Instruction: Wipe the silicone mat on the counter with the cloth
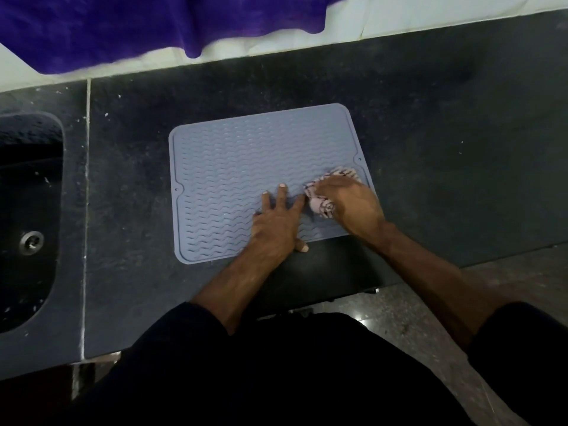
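A blue-grey silicone mat (233, 167) with wavy ridges lies flat on the dark stone counter (430, 133). My left hand (278, 222) presses flat on the mat's near right part, fingers spread, thumb over the near edge. My right hand (350, 204) is closed on a crumpled pink and white patterned cloth (321, 207), pressing it on the mat close to its right edge. The cloth shows at my fingertips and beside my knuckles; the rest is hidden under the hand.
A dark sink (27, 216) with a metal drain (30, 242) is sunk into the counter at the left. A purple fabric (153, 23) hangs over the white wall behind. The counter's near edge runs by my body, with speckled floor (507, 287) at the right.
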Demonstrator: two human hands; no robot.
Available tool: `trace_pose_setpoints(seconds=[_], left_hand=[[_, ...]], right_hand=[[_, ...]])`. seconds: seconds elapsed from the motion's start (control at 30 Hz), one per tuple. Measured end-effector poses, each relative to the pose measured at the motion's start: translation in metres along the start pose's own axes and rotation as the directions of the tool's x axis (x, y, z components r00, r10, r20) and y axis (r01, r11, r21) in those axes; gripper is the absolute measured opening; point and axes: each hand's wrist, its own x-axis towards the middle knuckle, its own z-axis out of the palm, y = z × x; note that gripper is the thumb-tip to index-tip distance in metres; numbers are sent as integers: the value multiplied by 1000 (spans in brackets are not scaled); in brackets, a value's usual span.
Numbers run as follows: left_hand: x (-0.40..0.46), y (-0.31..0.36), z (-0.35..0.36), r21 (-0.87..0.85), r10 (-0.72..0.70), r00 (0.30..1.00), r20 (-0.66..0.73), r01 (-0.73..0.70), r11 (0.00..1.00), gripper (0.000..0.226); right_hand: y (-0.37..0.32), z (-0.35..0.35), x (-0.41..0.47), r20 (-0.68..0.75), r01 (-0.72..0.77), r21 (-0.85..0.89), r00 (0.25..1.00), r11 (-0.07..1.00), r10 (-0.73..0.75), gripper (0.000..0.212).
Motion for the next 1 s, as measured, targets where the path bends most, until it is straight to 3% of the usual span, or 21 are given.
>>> trace_pose_setpoints(seconds=[0.23,0.33,0.53,0.77,0.9,1.0], left_hand=[[-1,-1,0,-23,13,1000,5,-13,1000,116],[0,0,0,-34,8,1000,-7,-8,999,116],[-1,-1,0,-25,6,1000,-18,-6,1000,116],[-4,-2,-1,-49,17,1000,-22,-18,999,118],[-4,0,-2,-61,-5,1000,-23,4,998,123],[-4,1,-3,-70,-14,999,-31,12,998,122]], right_hand=[[40,-11,-22,-103,-155,80,981,985,163,30],[18,-5,-11,-121,-97,100,987,990,108,32],[-10,11,-17,-29,18,43,999,999,-17,48],[26,-7,-22,-71,-186,22,980,982,187,35],[-2,-1,-8,-107,-55,45,992,997,60,36],[-15,13,-10,-15,50,-4,999,999,-50,43]])
